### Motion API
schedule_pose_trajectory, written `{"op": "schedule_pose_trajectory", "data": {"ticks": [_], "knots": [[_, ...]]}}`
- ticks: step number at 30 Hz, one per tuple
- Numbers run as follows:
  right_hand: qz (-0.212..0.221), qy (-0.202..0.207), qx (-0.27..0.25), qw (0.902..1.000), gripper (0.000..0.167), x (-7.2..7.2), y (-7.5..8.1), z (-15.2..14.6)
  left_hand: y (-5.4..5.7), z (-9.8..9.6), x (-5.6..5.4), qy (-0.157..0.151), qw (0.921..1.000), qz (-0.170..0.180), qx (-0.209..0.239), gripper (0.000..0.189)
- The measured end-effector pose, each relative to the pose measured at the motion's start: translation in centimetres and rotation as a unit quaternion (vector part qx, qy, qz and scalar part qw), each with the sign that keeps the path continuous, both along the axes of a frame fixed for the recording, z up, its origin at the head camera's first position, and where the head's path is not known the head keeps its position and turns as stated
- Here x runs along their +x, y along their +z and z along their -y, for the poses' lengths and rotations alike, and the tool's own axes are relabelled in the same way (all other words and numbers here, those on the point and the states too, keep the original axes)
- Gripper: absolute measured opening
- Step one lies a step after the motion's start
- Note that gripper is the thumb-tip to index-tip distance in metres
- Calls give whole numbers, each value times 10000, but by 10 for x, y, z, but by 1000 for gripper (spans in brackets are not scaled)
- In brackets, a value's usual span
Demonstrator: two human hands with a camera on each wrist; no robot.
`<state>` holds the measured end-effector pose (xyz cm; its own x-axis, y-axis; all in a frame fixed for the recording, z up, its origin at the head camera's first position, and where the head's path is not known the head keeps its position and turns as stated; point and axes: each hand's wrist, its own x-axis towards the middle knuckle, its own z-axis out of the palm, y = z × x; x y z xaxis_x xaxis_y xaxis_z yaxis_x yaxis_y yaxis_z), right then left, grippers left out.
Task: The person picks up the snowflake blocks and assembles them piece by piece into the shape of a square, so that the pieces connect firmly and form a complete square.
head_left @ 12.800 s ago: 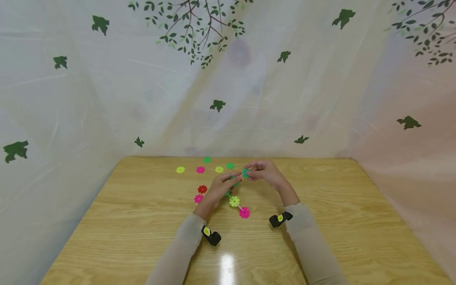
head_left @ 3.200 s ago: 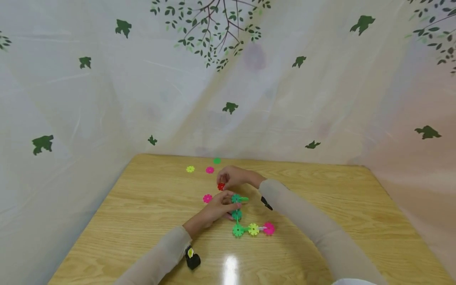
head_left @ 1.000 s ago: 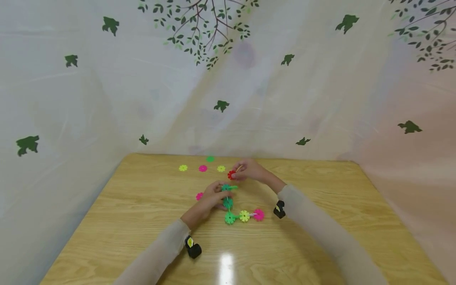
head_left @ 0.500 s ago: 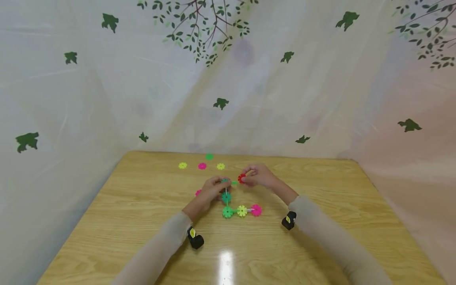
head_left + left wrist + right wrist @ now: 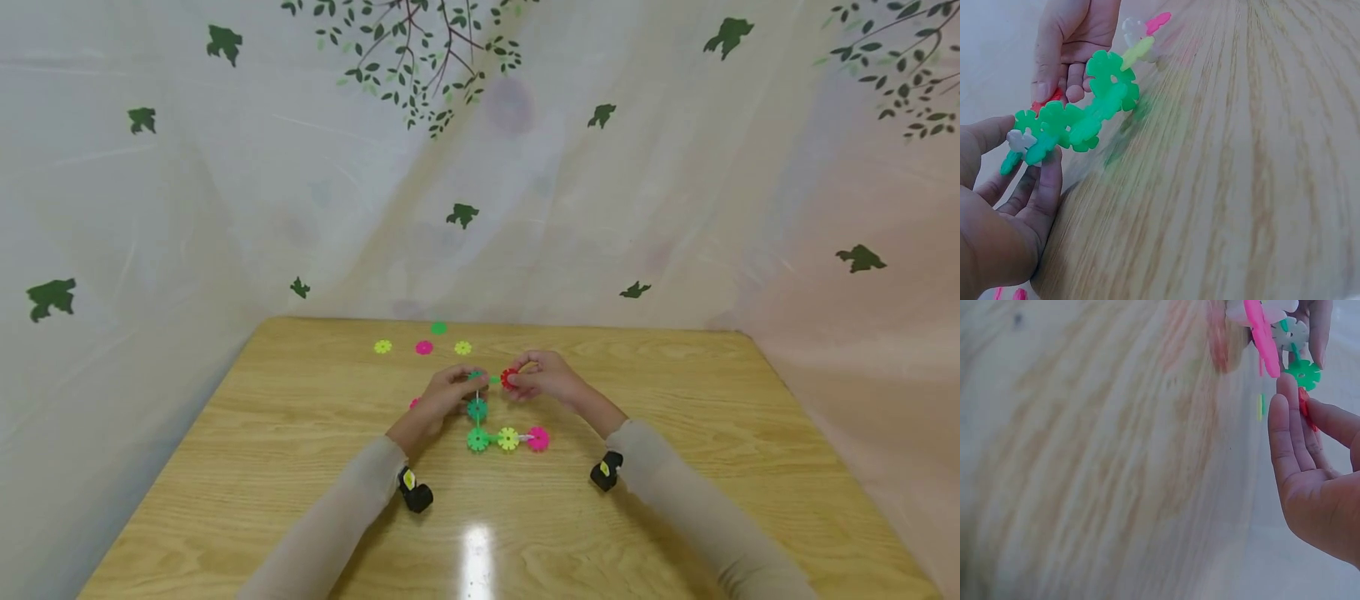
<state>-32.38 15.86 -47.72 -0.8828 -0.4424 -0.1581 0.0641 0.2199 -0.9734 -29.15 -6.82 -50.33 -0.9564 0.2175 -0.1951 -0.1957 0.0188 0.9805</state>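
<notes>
My left hand (image 5: pixel 442 393) pinches the top of a chain of flower-shaped plastic discs, thumb and fingers on a teal disc (image 5: pixel 475 377). From there the chain drops through another teal disc (image 5: pixel 477 409) to a green disc (image 5: pixel 477 440). It then runs right through a yellow disc (image 5: pixel 508 439) to a pink disc (image 5: pixel 538 439), with edge-on discs linking them. Between thumb and fingers of my right hand (image 5: pixel 557 379) is a red disc (image 5: pixel 506 379), right at an edge-on green disc (image 5: pixel 1303 374) on the chain's upper end. The left wrist view shows the red disc (image 5: pixel 1049 100) partly hidden.
Loose discs lie at the back of the wooden table (image 5: pixel 300 467): yellow (image 5: pixel 383 347), pink (image 5: pixel 424 347), another yellow (image 5: pixel 462 347) and green (image 5: pixel 438 328). One more pink disc (image 5: pixel 415 402) is half hidden behind my left hand. A patterned curtain (image 5: pixel 525 208) hangs behind the table.
My right hand took the red disc from the table, carried it right and brought it to the chain's green end disc. The chain, bent earlier, has grown by discs; my left hand keeps its hold.
</notes>
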Motion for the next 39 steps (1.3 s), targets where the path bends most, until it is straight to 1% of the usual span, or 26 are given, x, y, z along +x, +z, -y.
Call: {"op": "schedule_pose_trajectory", "data": {"ticks": [5,11,15,19,25,31,34,39], "knots": [[41,19,-157,9999,15,2,-2,2,1,1,0,-31,10000,9,20,35],[53,50,-308,9995,18,2,-3,5,1,0,-4,-50,10000,-3,-13,37],[131,-79,-349,9993,19,3,-1,7,1,-1,-8,-45,10000,-30,-46,39],[250,-222,-313,9990,18,5,2,10,0,-1,-11,-48,10000,50,-63,40],[187,-393,-147,9989,16,8,6,13,-1,0,-12,-73,9999,79,-103,41],[78,-693,-8,9976,20,6,6,14,-1,0,-13,15,9999,101,57,41],[93,-829,-15,9965,21,5,6,14,-1,-1,-13,65,9998,102,164,39],[128,-906,-62,9958,20,6,6,13,-2,-2,-12,60,9996,50,265,41]]}}
